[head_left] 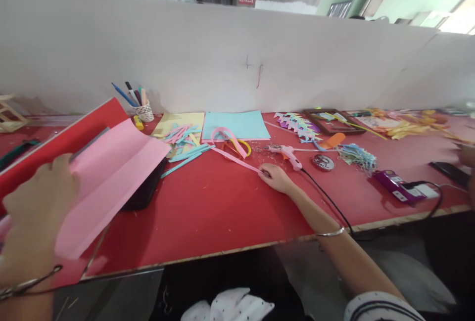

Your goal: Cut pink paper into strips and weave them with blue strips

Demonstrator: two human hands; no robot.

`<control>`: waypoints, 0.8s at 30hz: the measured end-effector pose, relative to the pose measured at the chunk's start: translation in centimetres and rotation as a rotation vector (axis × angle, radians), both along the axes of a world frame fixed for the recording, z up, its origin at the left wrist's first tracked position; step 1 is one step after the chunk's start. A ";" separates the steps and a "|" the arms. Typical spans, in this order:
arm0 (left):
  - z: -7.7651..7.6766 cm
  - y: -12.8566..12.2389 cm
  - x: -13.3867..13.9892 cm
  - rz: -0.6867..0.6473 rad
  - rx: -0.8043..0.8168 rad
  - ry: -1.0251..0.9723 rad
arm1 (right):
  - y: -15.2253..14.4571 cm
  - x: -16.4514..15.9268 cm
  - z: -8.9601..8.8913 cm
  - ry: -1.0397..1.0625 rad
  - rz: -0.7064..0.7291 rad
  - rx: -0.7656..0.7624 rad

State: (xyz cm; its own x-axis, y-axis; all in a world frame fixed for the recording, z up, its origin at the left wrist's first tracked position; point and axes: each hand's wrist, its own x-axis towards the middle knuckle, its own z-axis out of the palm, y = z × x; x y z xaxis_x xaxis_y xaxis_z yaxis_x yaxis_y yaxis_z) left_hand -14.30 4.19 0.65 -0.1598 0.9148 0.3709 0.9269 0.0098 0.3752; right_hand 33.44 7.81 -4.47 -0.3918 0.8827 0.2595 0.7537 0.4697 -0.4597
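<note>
My left hand [42,212], slightly blurred, is closed on a creased pink paper sheet [118,177] raised at the left of the table. Behind the sheet a red board [106,115] stands tilted, and a dark flat edge shows between them; I cannot tell whether the hand grips these too. The fingers of my right hand [275,178] are closed at one end of a long pink paper strip [237,160] lying on the tabletop. The strip loops back over yellow-handled scissors [245,148]. A pink glue gun [287,154] lies just beyond my right hand.
Cut paper strips [183,138] lie in a pile beside blue paper sheets [237,123]. Behind stands a pen cup [144,112]. To the right are a tin [322,162], a purple power strip [399,186] with a cable, and a phone [451,172]. Another person's hand [465,155] is at the right edge.
</note>
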 end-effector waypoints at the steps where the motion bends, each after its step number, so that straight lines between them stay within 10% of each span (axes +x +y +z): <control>1: -0.1 -0.1 0.6 0.112 0.068 0.105 | 0.0 0.0 0.0 0.004 0.001 0.001; 6: 0.3 0.8 5.8 0.040 0.255 0.258 | -0.3 -0.1 0.9 0.018 0.034 0.019; 14: -0.5 4.2 18.3 -0.703 -0.003 0.112 | -0.4 -4.1 6.5 0.226 0.200 0.060; 19: -0.9 5.4 22.8 -0.719 -0.151 -0.512 | 0.7 -5.6 9.0 0.635 0.282 -0.030; 24: -2.3 6.0 22.2 -0.744 -0.331 -0.881 | 1.5 -5.9 7.8 1.087 0.275 -0.262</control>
